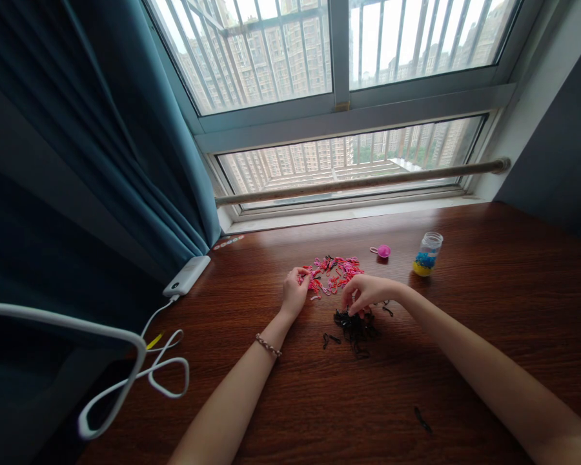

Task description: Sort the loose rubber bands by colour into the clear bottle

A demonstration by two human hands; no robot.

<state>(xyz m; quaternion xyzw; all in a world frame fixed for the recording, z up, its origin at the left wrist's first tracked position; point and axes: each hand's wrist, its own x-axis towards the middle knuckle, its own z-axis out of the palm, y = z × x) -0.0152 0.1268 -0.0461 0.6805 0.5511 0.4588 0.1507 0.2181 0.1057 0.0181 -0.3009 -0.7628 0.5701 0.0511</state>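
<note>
Small pink and red elastic bands [337, 266] lie in a loose heap on the dark wooden table. My left hand [296, 289] rests at the heap's left edge with thumb and fingertips pinched together; what is between them is too small to make out. To the right, my right hand [366, 290] bends down over a pile of black elastic bands [357, 329], its fingertips closed in the top of that pile. Part of the pile is hidden by the hand. A few single black bands [332, 339] lie beside it.
A clear jar [427, 255] with blue and yellow contents stands at the back right, near a pink scoop [383, 251]. A stray black strip [423, 420] lies toward the front. At left are a white power bank [187, 276] and a looped white cable [186, 378].
</note>
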